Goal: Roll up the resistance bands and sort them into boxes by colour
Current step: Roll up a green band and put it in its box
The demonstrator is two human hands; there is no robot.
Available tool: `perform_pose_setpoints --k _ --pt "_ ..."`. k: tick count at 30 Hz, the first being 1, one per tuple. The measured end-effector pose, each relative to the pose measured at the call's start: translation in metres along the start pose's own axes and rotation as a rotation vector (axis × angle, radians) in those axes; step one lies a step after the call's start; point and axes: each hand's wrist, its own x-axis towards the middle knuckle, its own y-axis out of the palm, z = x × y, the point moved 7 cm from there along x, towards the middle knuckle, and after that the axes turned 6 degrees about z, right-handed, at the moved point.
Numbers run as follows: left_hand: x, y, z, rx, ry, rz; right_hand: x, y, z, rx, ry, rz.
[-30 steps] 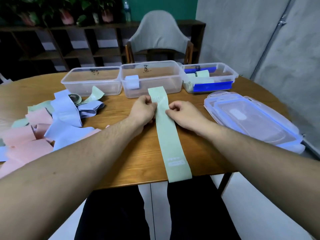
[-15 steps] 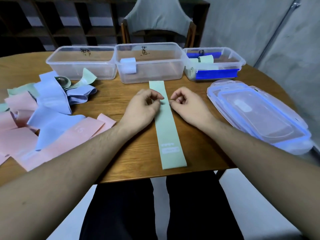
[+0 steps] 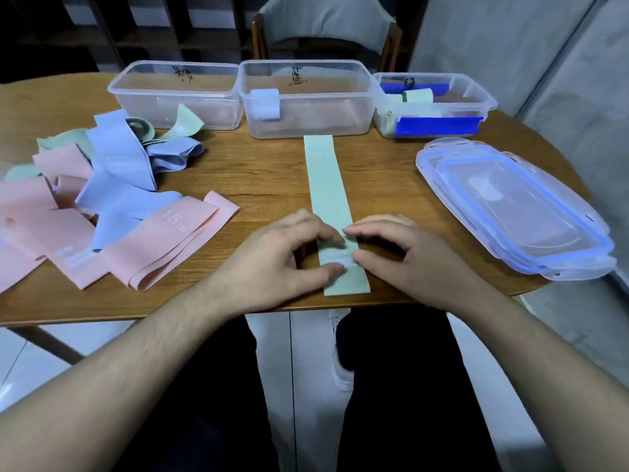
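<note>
Left hand [image 3: 282, 258]: I see it over the near end of the green band [image 3: 328, 202], fingers bent, index fingertip and thumb tip set down on the band's left side. Whether it pinches the material or only presses it, I cannot tell.

Right hand [image 3: 401, 257]: mirrors the left, fingers arched, fingertips and thumb touching the band's right side by its white printed label. Again I cannot tell a pinch from a press.

Green band: pale mint, laid flat and straight on the wooden table [image 3: 272, 172], unrolled. Far end lies just in front of the middle box [image 3: 306, 97]; near end reaches the table's near edge.

Left box [image 3: 173, 93]: clear plastic, open top, dark handwritten mark on the far wall. I see no band inside.

Middle box: clear, same type, handwritten mark. One rolled light blue band [image 3: 265, 103] sits at its left end.

Right box [image 3: 434, 107]: clear, blue tape on its front wall. Holds rolled green bands [image 3: 417, 96], one roll on top and more pale green at the left end; exact count not readable.

Lids [image 3: 514, 209]: clear with blue trim, stacked on the table to the right of the green band.

Loose pile [image 3: 102, 192]: pink, light blue and green bands, heaped and overlapping on the table's left side. One pink band shows "15".
</note>
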Motion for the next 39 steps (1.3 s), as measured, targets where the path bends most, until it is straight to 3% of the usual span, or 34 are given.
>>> perform_pose_setpoints --k 8,17,22,39 --pt "-0.012 0.009 -0.01 0.116 0.107 0.057 -0.018 0.02 0.003 -0.278 -0.116 0.15" --pt "-0.015 0.009 -0.02 0.19 0.21 -0.004 -0.021 0.015 0.006 -0.102 -0.207 -0.015" --pt "-0.017 0.007 -0.022 0.217 0.227 -0.024 -0.02 0.009 0.01 -0.153 -0.251 -0.086" --pt "-0.017 0.009 -0.025 0.189 0.244 -0.01 -0.021 0.012 0.005 -0.109 -0.221 -0.042"
